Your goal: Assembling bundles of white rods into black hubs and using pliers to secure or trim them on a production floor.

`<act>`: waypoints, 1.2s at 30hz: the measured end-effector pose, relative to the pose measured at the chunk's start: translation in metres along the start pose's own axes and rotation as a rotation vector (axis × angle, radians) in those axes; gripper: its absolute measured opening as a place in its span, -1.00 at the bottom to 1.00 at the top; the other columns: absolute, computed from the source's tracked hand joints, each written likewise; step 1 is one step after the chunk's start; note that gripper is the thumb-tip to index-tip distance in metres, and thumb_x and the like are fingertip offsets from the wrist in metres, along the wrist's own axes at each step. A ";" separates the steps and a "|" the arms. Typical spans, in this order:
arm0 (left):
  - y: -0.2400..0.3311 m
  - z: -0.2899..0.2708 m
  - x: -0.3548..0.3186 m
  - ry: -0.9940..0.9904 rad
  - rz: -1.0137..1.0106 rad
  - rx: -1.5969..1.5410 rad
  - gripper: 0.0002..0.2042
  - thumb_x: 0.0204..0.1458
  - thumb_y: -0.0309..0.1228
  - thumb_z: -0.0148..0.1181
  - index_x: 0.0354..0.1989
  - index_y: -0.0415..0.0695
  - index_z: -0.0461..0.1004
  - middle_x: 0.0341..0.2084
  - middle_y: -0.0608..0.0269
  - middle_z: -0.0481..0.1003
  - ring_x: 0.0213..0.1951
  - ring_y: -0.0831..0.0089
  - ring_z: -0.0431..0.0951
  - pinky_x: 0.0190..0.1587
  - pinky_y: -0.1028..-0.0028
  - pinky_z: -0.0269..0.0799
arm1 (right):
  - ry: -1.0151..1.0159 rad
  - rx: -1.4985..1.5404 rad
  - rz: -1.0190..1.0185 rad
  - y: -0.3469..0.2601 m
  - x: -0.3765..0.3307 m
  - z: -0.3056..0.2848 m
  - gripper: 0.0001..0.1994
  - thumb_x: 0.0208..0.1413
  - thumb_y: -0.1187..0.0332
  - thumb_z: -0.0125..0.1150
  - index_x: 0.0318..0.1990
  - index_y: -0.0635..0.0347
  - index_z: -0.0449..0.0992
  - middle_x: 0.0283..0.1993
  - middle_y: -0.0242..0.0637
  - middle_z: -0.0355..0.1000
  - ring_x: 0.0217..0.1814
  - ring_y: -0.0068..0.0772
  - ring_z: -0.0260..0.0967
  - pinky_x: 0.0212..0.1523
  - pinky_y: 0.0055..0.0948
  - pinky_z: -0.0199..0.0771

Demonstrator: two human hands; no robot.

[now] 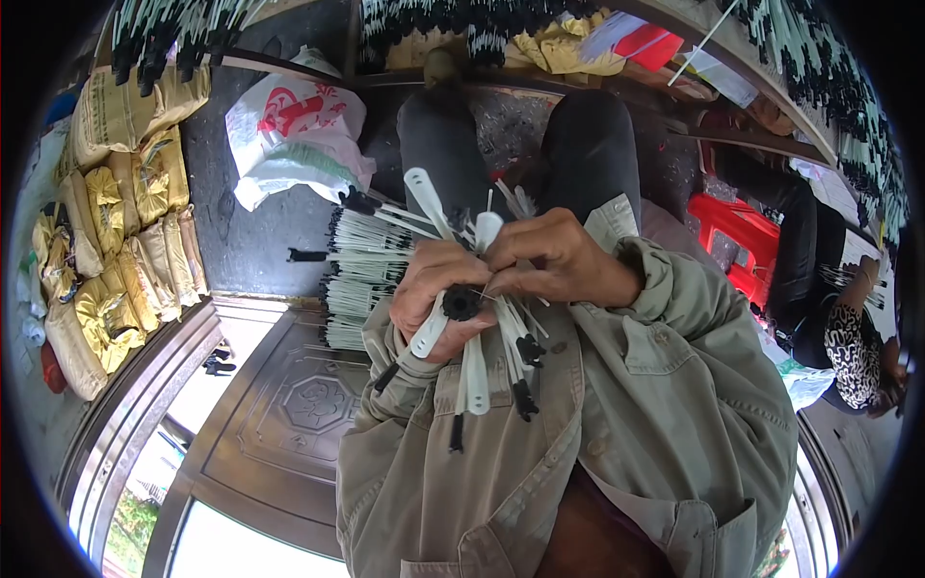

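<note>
In front of my chest, my left hand [434, 289] is wrapped round a bundle of white flat-handled sticks [477, 376]. Several handles have a hole near the end, and black tips stick out among them in different directions. A round black bristly end [461, 302] shows at the middle of the bundle. Close against it, my right hand [554, 255] has thumb and fingers pinched together at the bundle's edge. What lies in that pinch is too small to name. Beside my left wrist is a stacked pile of pale sticks with black ends [361, 279].
A white plastic sack [299, 125] with red print lies at the far left. Brown and yellow wrapped packs [125, 250] are stacked beyond it. More black-tipped sticks [819, 87] fill the rack at the right. A red stool [737, 241] and another person [853, 337] are at the right.
</note>
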State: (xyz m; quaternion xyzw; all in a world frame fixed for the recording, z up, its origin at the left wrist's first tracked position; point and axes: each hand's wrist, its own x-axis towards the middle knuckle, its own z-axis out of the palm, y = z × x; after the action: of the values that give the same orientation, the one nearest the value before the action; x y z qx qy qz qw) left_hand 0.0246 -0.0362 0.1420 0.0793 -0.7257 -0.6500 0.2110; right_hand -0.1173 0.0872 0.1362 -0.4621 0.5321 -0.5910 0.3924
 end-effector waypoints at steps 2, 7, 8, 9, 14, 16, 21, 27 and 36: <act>-0.004 0.002 -0.001 0.008 0.012 -0.020 -0.63 -0.30 -0.33 0.37 -0.30 -0.21 0.46 -0.36 0.20 0.43 -0.28 0.34 0.40 -0.17 0.40 0.29 | -0.059 0.028 0.125 0.000 0.002 -0.003 -0.86 -0.14 0.44 0.30 -0.46 0.32 0.49 -0.52 -0.24 0.42 -0.55 -0.53 0.35 -0.54 -0.59 0.26; -0.013 0.007 0.001 0.050 0.051 -0.034 -0.70 -0.23 -0.34 0.31 -0.32 -0.22 0.45 -0.36 0.15 0.42 -0.28 0.33 0.40 -0.18 0.41 0.29 | -0.054 0.227 0.295 0.010 0.010 -0.007 -0.87 -0.17 0.46 0.31 -0.49 0.33 0.50 -0.59 -0.30 0.42 -0.55 -0.69 0.30 -0.55 -0.65 0.22; -0.012 0.009 0.003 0.056 0.050 -0.019 -0.71 -0.23 -0.35 0.30 -0.33 -0.23 0.45 -0.35 0.14 0.42 -0.28 0.32 0.40 -0.19 0.42 0.29 | -0.055 0.281 0.349 0.009 0.011 -0.010 -0.88 -0.18 0.48 0.31 -0.49 0.34 0.50 -0.59 -0.32 0.42 -0.54 -0.72 0.29 -0.54 -0.65 0.23; -0.012 0.009 0.009 0.064 0.061 0.000 -0.72 -0.22 -0.35 0.29 -0.34 -0.24 0.44 -0.35 0.14 0.42 -0.28 0.32 0.40 -0.20 0.42 0.30 | -0.058 0.263 0.332 0.008 0.016 -0.017 -0.88 -0.18 0.48 0.31 -0.49 0.34 0.50 -0.59 -0.32 0.42 -0.54 -0.72 0.29 -0.54 -0.65 0.23; -0.031 0.015 0.013 0.249 -0.031 0.040 -0.87 -0.15 -0.56 0.18 -0.39 -0.27 0.41 -0.53 0.20 0.44 -0.52 0.50 0.42 -0.43 0.54 0.33 | -0.227 -0.356 0.161 -0.021 0.058 -0.087 -0.88 -0.08 0.43 0.22 -0.43 0.32 0.51 -0.51 -0.36 0.47 -0.49 -0.71 0.33 -0.49 -0.53 0.31; -0.032 0.020 0.017 0.304 -0.146 -0.086 -0.87 -0.15 -0.58 0.20 -0.40 -0.28 0.41 -0.57 0.29 0.44 -0.55 0.62 0.38 -0.48 0.62 0.30 | 0.344 -0.576 -0.122 -0.023 0.082 -0.127 -0.87 -0.02 0.39 0.16 -0.35 0.27 0.47 -0.41 -0.33 0.47 -0.44 -0.48 0.41 -0.47 -0.45 0.36; -0.019 0.032 0.031 0.248 -0.299 -0.110 -0.84 -0.17 -0.56 0.23 -0.37 -0.24 0.45 -0.58 0.28 0.47 -0.53 0.62 0.43 -0.45 0.59 0.34 | 0.604 -1.609 -0.180 -0.019 0.126 -0.198 -0.72 -0.03 0.09 0.13 -0.38 0.11 0.39 -0.40 -0.29 0.35 -0.35 -0.13 0.37 -0.42 -0.33 0.40; -0.009 0.029 0.022 0.277 -0.289 -0.022 -0.80 -0.18 -0.55 0.14 -0.31 -0.28 0.47 -0.55 0.32 0.46 -0.49 0.62 0.41 -0.40 0.62 0.32 | 0.562 -1.786 -0.325 -0.008 0.137 -0.181 -0.68 -0.09 0.05 0.15 -0.43 0.13 0.40 -0.43 -0.30 0.31 -0.40 -0.23 0.35 -0.41 -0.31 0.36; -0.087 -0.005 -0.017 0.236 -0.123 -0.320 -0.73 -0.17 -0.49 0.20 -0.25 -0.33 0.45 -0.41 0.17 0.47 -0.33 0.46 0.47 -0.25 0.52 0.36 | 0.231 -0.814 -0.231 -0.068 0.042 -0.085 -0.89 -0.14 0.57 0.16 -0.39 0.28 0.43 -0.28 -0.17 0.29 -0.21 -0.26 0.29 -0.24 -0.47 0.27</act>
State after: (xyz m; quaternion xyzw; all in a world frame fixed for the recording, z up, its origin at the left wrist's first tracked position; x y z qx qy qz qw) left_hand 0.0279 -0.0468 0.0537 0.1647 -0.5774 -0.7547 0.2644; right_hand -0.2086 0.0785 0.2081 -0.5664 0.7070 -0.4209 0.0476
